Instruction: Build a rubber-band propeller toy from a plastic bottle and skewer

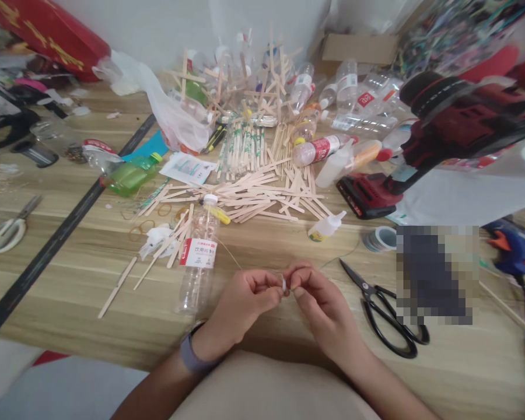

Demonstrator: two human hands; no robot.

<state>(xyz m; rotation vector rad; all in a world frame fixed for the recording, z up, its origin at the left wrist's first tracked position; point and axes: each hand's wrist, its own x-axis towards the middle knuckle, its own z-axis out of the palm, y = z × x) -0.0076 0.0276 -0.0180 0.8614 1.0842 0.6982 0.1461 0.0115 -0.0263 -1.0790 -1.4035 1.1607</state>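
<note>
Both hands meet above the table's front edge. My left hand (254, 294), with a watch on its wrist, pinches a small whitish ring-like piece (283, 283). Close beside it, my right hand (317, 297) is closed, thumb against forefinger, on a thin string (339, 256) that runs toward a roll of tape or thread (380, 239). Another thin strand rises from the left hand toward the clear bottle (198, 286), which has a red and white label. Black-handled scissors (376, 303) lie to the right of my right hand.
Wooden sticks (254, 195) lie spread across the middle, with plastic bottles (347, 87) behind. A red power drill (446, 128) stands at the right near a glue bottle (326, 226). White scissors (11, 227) lie far left.
</note>
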